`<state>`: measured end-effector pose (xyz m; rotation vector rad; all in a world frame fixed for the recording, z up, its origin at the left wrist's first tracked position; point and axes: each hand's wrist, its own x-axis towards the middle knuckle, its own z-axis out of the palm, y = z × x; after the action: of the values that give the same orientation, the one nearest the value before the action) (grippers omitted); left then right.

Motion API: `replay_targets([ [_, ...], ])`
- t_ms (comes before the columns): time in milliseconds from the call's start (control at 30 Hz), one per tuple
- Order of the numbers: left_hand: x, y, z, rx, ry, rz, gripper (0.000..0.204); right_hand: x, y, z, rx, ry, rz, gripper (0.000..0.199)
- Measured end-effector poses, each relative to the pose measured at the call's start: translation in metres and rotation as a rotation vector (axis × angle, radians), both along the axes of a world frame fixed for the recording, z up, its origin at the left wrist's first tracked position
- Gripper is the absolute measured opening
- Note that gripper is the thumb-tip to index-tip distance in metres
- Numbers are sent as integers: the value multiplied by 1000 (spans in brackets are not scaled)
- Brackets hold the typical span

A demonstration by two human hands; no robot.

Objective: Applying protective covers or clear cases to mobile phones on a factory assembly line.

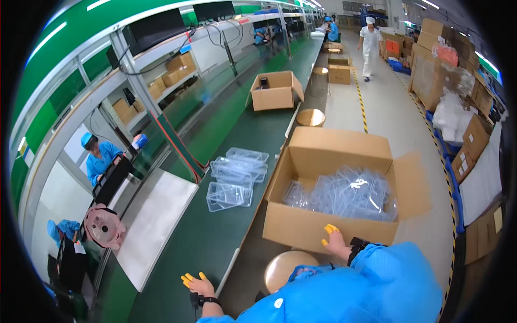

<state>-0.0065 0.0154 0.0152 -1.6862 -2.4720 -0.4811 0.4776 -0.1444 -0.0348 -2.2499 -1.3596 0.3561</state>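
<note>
Yellow covers sit on the fingertips of both my hands. My left hand [199, 285] is over the near part of the green bench top [177, 255], fingers stretched out and nothing in them. Beside the near wall of a large cardboard box [323, 227] is my right hand [335, 241], its fingers apart and holding nothing; whether it touches the cardboard I cannot tell. Inside that box lies a heap of clear plastic trays [353, 194]. More clear trays [237, 169] are piled loosely on the bench, left of the box.
A round stool [288, 269] stands below me. Farther along the bench sits a smaller open carton [273, 97]. At left are a white board [156, 220] and a pink fan [104, 227]. Co-workers sit across the bench; a person in white [370, 46] is in the aisle.
</note>
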Motion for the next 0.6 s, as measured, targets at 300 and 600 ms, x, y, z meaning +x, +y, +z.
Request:
replay_targets([
  [300, -122, 106, -43, -150, 111, -184, 66, -210, 183, -28, -82, 338, -245, 54],
  [600, -159, 134, -58, -140, 76, -62, 64, -303, 286, -73, 372, 406, -851, 35],
])
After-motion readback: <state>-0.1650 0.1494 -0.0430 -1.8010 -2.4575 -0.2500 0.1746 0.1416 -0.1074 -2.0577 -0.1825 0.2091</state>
